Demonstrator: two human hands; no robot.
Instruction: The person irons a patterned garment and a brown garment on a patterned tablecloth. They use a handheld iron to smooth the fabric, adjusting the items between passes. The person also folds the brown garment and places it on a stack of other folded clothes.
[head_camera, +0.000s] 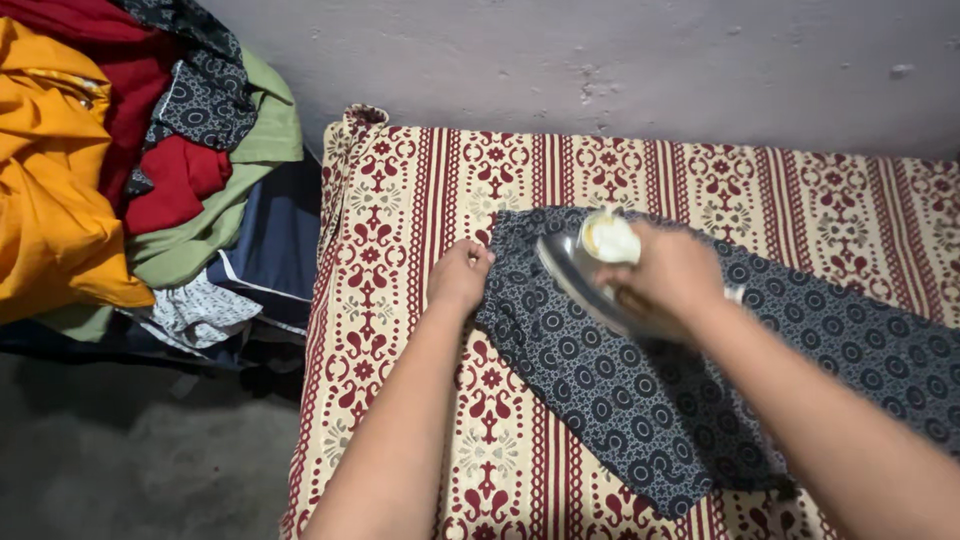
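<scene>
A dark blue patterned cloth (700, 370) is seen spread diagonally across a padded surface covered in a cream and maroon patterned sheet (420, 190), which is set against a grey wall (600, 60). The right hand (670, 275) is closed around the handle of an electric iron (590, 270); the forearm is extended in from the lower right corner of the view. The iron is held on the upper left part of the cloth, its metal soleplate tilted slightly and its tip pointed toward the cloth's upper left corner. The iron appears blurred.

The left hand (460, 278) is curled into a loose fist, knuckles up, and the left edge of the cloth is pinched at its fingertips. The left forearm is extended in from the bottom edge, roughly straight.

A heap of garments (130, 170) in orange, red, green and dark print is noted to the left of the surface, well apart from both hands.
</scene>
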